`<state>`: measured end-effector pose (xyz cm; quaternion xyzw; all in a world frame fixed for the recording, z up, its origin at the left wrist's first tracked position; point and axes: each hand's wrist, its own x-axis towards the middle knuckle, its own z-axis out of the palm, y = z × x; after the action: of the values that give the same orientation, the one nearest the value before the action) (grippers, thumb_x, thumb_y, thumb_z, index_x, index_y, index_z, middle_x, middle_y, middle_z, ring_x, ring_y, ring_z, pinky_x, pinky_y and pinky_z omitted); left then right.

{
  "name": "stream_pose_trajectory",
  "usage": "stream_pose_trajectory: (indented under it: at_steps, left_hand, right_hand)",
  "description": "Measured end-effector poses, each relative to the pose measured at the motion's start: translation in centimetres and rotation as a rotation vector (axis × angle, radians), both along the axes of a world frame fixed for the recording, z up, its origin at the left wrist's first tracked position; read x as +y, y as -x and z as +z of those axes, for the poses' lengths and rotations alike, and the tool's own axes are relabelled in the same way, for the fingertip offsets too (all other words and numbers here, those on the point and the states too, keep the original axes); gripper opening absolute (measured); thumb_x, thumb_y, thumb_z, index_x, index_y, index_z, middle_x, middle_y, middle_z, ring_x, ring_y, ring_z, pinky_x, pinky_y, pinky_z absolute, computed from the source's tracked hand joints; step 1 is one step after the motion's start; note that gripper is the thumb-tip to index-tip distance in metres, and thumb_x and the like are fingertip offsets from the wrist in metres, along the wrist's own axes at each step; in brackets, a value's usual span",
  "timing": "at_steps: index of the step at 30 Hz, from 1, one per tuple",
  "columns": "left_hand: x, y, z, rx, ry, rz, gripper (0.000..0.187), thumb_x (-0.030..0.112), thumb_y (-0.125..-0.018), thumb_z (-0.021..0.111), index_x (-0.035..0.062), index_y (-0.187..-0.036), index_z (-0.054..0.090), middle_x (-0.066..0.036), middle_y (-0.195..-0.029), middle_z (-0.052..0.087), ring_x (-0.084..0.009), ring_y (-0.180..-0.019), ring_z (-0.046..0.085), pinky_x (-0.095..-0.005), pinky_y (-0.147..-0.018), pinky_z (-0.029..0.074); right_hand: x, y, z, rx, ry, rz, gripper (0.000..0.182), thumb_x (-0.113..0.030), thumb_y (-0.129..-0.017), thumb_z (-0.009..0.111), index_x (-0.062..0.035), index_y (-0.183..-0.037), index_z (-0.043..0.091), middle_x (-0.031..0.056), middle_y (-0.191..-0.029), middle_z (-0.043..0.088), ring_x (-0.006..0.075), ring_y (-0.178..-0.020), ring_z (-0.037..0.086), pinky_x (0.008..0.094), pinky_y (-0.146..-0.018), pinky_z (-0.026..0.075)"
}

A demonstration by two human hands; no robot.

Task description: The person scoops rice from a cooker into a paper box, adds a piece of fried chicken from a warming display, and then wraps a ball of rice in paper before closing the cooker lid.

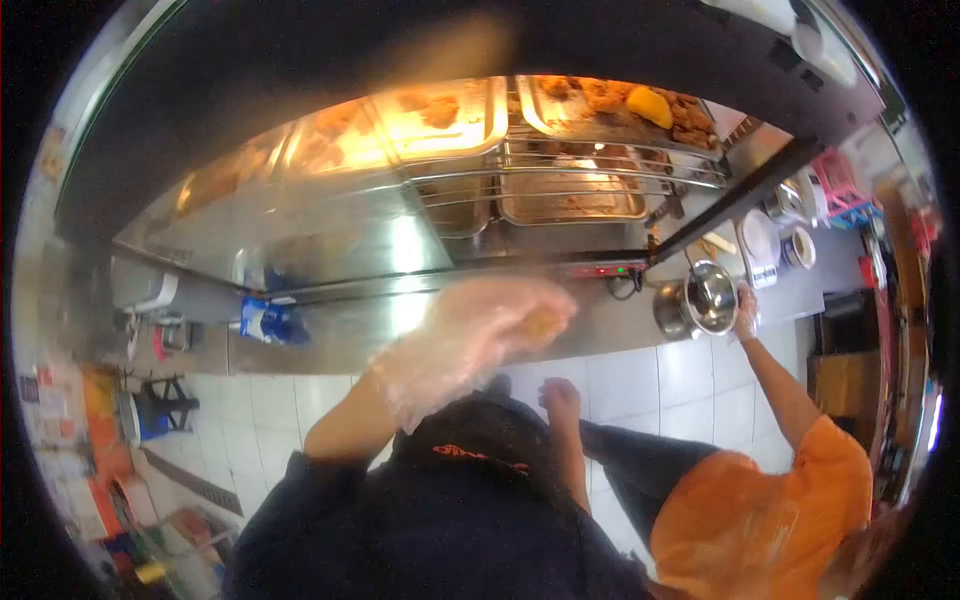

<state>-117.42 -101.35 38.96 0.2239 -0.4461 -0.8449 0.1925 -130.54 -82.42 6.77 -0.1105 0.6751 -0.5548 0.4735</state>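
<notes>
White floor tiles [690, 375] are showing below a steel counter [330, 335], and above it a warming cabinet [480, 170] is glowing orange over trays of fried food [640, 105]. One hand [490, 325], wearing a clear plastic glove that is reaching up the forearm, is curling around a golden piece of food [545, 322] just in front of the counter edge; the motion is blurring it, so which of the person's hands it is cannot be told. Their other hand [560, 398] is hanging bare and loosely closed lower down, holding nothing that shows. Orange lettering [475, 456] is running across the dark clothing below, too blurred to read. At the right, a co-worker in an orange shirt [770, 520] is gripping a steel pot [700, 300] on the counter with a gloved hand [746, 312].
</notes>
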Motion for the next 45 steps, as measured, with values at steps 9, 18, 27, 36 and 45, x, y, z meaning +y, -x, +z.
stream_pose_trajectory:
  at_steps: [9, 18, 27, 36, 45]
  left_hand:
    - [1.8, -1.5, -4.3, -0.072, -0.212, 0.163, 0.031, 0.015, -0.091, 0.062, -0.0079, -0.112, 0.06, -0.019, -0.117, 0.06, -0.0235, -0.116, 0.055, -0.0311, -0.106, 0.04]
    - [2.3, -3.4, -3.3, -0.058, -0.104, 0.273, 0.021, 0.012, -0.09, 0.063, -0.0066, -0.099, 0.064, -0.015, -0.099, 0.065, -0.023, -0.097, 0.063, -0.0329, -0.088, 0.051]
    - [2.3, -4.6, -2.9, -0.089, 0.072, 0.225, 0.019, 0.01, -0.088, 0.064, -0.0066, -0.097, 0.065, -0.013, -0.095, 0.064, -0.0183, -0.089, 0.061, -0.0295, -0.082, 0.05]
    - [3.0, -4.1, -2.3, -0.13, -0.024, 0.338, 0.025, 0.0, -0.09, 0.055, -0.0029, -0.114, 0.061, -0.017, -0.104, 0.065, -0.0185, -0.086, 0.062, -0.0289, -0.081, 0.051]
    - [3.4, -4.2, -2.9, 0.01, -0.022, 0.324, 0.021, 0.0, -0.093, 0.052, -0.0026, -0.112, 0.059, -0.016, -0.103, 0.065, -0.0134, -0.08, 0.061, -0.0255, -0.075, 0.051]
  right_hand:
    - [1.0, -1.0, 1.4, 0.07, 0.028, -0.061, 0.018, -0.013, -0.086, 0.059, 0.0016, -0.096, 0.061, 0.0082, -0.077, 0.064, 0.012, -0.062, 0.056, 0.0254, -0.056, 0.046]
    - [0.3, -2.6, 2.1, 0.087, -0.064, -0.013, 0.016, -0.012, -0.086, 0.059, 0.0008, -0.095, 0.061, 0.0099, -0.08, 0.067, 0.0127, -0.063, 0.058, 0.0256, -0.059, 0.046]
    - [-1.0, -3.4, 3.6, 0.123, -0.053, 0.029, 0.016, -0.013, -0.085, 0.055, 0.001, -0.09, 0.062, 0.0076, -0.074, 0.063, 0.0127, -0.061, 0.055, 0.0278, -0.057, 0.046]
    - [-0.7, -3.2, 2.8, 0.149, -0.018, 0.069, 0.014, -0.008, -0.086, 0.056, 0.0021, -0.095, 0.06, 0.0107, -0.079, 0.066, 0.0137, -0.066, 0.06, 0.026, -0.06, 0.047]
    - [-0.1, -3.2, 2.2, 0.101, 0.004, 0.055, 0.016, -0.013, -0.089, 0.058, 0.0019, -0.096, 0.06, 0.0099, -0.079, 0.066, 0.0128, -0.063, 0.058, 0.0264, -0.058, 0.047]
